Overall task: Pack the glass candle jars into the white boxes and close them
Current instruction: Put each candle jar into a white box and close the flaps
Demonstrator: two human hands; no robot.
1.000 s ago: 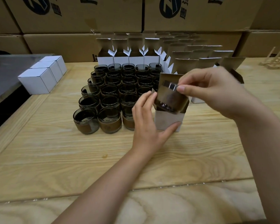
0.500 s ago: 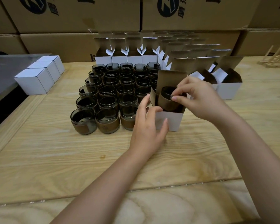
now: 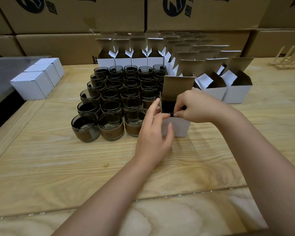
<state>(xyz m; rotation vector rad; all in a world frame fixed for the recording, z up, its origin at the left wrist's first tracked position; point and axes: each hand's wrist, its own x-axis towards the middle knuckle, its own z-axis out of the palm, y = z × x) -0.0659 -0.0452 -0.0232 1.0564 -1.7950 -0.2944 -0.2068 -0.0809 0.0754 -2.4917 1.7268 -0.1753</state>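
Note:
An open white box stands on the wooden table, its brown lid flap upright. A dark glass jar sits down inside it, mostly hidden. My left hand grips the box's left front corner, thumb on the front face. My right hand reaches over the opening from the right and its fingertips pinch at the front rim; whether they hold the jar's rim or a flap I cannot tell. Several smoky jars with brown labels stand in rows just left of the box.
Three closed white boxes sit at the far left by a grey surface. Several open white boxes line the back and right. Large brown cartons wall the rear. A wooden rack lies far right.
The jar, held tilted above the box by my right hand, has gone down into it. My right hand lowered to the rim. My left hand stayed on the box.

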